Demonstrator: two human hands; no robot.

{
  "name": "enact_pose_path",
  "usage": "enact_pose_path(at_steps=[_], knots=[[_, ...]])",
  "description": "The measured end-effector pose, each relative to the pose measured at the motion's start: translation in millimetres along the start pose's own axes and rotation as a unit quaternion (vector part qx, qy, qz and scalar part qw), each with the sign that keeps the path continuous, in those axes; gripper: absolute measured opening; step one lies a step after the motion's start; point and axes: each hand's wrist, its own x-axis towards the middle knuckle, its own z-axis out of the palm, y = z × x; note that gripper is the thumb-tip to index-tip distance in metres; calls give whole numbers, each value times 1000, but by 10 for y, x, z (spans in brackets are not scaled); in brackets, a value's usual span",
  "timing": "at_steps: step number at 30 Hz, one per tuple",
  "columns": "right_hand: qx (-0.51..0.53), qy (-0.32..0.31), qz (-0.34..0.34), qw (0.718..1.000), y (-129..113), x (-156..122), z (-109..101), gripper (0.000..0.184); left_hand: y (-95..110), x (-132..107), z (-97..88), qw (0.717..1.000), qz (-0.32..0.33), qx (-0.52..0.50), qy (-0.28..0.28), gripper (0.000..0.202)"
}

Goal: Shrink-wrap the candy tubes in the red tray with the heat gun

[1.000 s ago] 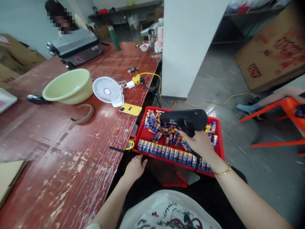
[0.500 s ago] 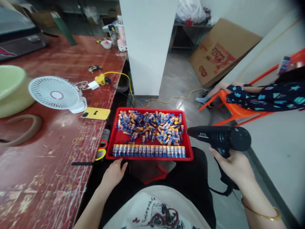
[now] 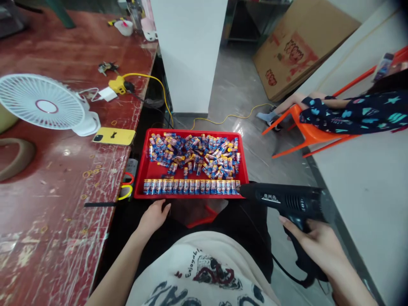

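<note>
A red tray (image 3: 246, 163) lies across the lap. Along its front edge small cylindrical bottles (image 3: 191, 187) with blue-and-orange printed wraps stand upright in a row. Behind them a loose pile of similar bottles (image 3: 219, 157) lies jumbled. My right hand (image 3: 318, 240) is closed around the handle of a black heat gun (image 3: 287, 197). The gun's nozzle points left, at the right end of the row and over the tray's corner. My left hand (image 3: 155, 216) is by the tray's front left rim, thumb apart from the fingers, holding nothing visible; whether it touches the rim I cannot tell.
On the red table (image 3: 57, 170) to the left are a white fan (image 3: 47, 106), a yellow phone (image 3: 114, 136), keys (image 3: 107, 68), a yellow plug adapter (image 3: 117, 85) and a tape ring (image 3: 19, 159). A pillar (image 3: 188, 55) stands ahead. Another person sits on an orange chair (image 3: 310, 129) at right.
My right hand has brought the heat gun down and left, its nozzle now at the row's right end. The view has tilted down and shifted. My left hand stays by the tray's rim.
</note>
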Motion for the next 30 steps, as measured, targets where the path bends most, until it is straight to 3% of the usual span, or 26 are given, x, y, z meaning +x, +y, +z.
enact_pose_path(at_steps=[4, 8, 12, 16, 21, 24, 27, 30], knots=[[20, -66, 39, 997, -180, -49, 101, 53, -94, -42, 18, 1000, -7, 10, 26, 51], [26, -118, -10, 993, -457, -64, 295, 55, -189, -156, 29, 997, -19, 12, 67, 48], [22, -177, -100, 979, -875, -48, 621, 55, -349, -290, 33, 995, -39, -2, 94, 44], [48, -196, -233, 951, -1403, -28, 991, 53, -488, -339, 45, 991, -47, -43, 122, 44], [78, -143, -348, 923, -1827, -37, 1246, 50, -326, -27, 160, 969, 10, -96, 227, 63], [67, -141, -315, 936, -1796, -28, 1153, 51, -150, 286, 240, 964, -29, -91, 247, 80], [39, -138, -209, 967, -1560, 24, 907, 54, -48, 486, 339, 957, -100, -85, 259, 87], [5, -105, -104, 989, -1246, 99, 638, 55, 29, 493, 512, 959, -52, -52, 275, 92]])
